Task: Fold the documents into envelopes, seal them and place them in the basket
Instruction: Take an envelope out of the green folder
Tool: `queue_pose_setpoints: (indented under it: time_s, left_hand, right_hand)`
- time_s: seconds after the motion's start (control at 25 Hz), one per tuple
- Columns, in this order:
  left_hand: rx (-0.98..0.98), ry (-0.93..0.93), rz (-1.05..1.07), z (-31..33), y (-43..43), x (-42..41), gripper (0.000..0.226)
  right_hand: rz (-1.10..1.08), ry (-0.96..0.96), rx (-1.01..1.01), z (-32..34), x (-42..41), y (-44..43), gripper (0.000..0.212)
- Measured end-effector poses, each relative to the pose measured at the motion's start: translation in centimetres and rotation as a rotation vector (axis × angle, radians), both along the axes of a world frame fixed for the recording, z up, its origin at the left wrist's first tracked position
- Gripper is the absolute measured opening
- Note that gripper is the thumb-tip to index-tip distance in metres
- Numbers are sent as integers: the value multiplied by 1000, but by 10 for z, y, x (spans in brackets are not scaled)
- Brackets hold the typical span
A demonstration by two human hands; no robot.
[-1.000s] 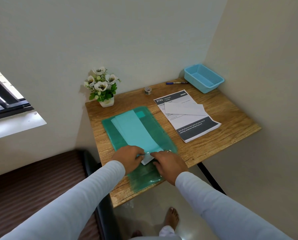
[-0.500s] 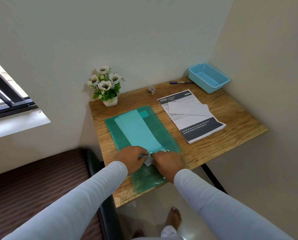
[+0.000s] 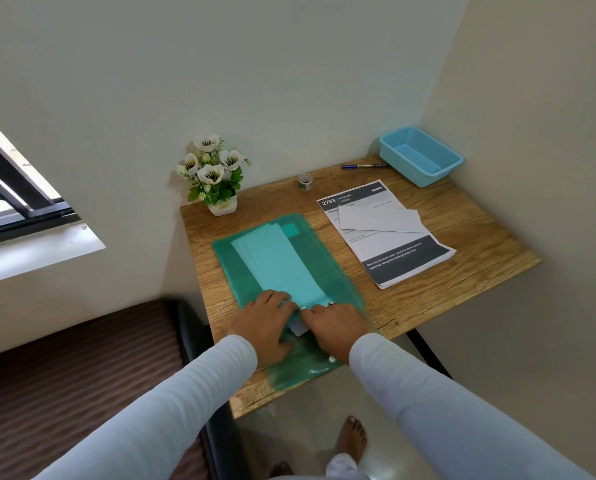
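Observation:
A translucent green folder (image 3: 338,271) lies on the wooden table (image 3: 469,271), with a stack of pale envelopes (image 3: 279,265) showing teal through it. Both hands meet at the folder's near end. My left hand (image 3: 265,323) grips the folder's edge with curled fingers. Beside it, my right hand (image 3: 338,327) pinches a white envelope corner (image 3: 298,329) that sticks out between the hands. A printed document (image 3: 393,254) lies to the right, with a folded white envelope (image 3: 379,220) on top. The blue basket (image 3: 421,157) stands in the far right corner and looks empty.
A blue pen (image 3: 362,165) lies beside the basket and a small tape roll (image 3: 304,181) sits near the back wall. A pot of white flowers (image 3: 216,178) stands at the table's back left. Walls close in behind and to the right; a dark chair (image 3: 199,358) stands on the left.
The view has shifted a little. Both hands have stayed at the folder's near end, and the white corner still shows between them.

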State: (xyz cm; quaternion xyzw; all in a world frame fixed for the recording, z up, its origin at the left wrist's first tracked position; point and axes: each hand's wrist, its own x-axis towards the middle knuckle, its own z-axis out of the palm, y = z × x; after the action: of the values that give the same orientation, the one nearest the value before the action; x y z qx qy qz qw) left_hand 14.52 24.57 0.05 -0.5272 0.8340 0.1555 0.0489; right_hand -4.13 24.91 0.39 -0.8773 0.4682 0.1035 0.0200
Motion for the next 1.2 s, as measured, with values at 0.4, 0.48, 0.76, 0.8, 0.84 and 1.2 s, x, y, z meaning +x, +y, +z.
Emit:
queue_pose_setpoints:
  time_s: [0.4,0.48,0.76,0.8,0.84,1.2]
  left_hand:
    - [-17,-30,98,-7,1,-8,69]
    - [-41,-32,112,-7,1,-10,64]
    - [-49,-27,124,-6,1,-12,62]
    - [-50,-25,123,-6,1,-12,62]
    - [-48,-25,123,-6,1,-11,62]
    - [-58,-28,118,-3,0,-14,61]
  right_hand:
    - [27,-219,-92,7,-26,16,13]
    - [36,-203,-116,3,-27,17,11]
    - [-25,-184,-73,-1,-26,14,23]
    - [-39,-247,-47,1,-27,14,13]
    - [-59,-320,-7,4,-29,14,11]
    - [-266,-409,149,15,-44,19,12]
